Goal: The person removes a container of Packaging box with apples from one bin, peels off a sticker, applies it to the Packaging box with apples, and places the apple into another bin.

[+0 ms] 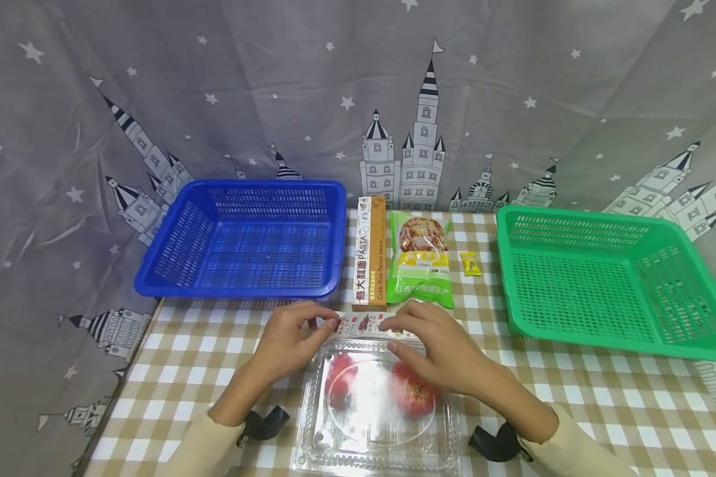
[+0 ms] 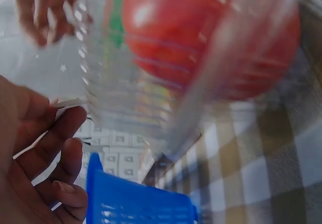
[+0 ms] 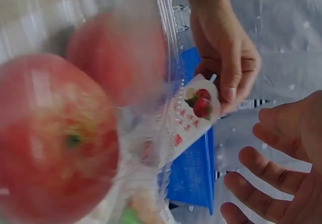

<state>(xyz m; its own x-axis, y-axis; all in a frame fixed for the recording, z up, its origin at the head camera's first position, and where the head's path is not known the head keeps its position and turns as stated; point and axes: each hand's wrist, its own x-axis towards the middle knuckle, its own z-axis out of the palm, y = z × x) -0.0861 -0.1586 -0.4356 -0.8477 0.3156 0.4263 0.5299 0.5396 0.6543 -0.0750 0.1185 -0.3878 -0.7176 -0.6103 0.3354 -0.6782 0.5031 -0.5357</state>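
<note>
While the clear box [image 1: 376, 404] with two apples [image 1: 414, 391] sits on the checked table [image 1: 602, 404], nearest the person, everything else lies around it. Far left of the box stands the blue basket [image 1: 244, 238]. The left hand [image 1: 289, 334] pinches the left end of the label [image 1: 364, 322] on the box's far edge, thumb and fingers curled on it. Beyond the box lie a pasta carton [image 1: 370, 250], a green bag [image 1: 421, 260] and a small yellow packet [image 1: 469, 264]. The right hand [image 1: 438, 344] rests on the lid, fingers loosely spread, fingertips at the label. Far right stands the green basket [image 1: 608, 285].
</note>
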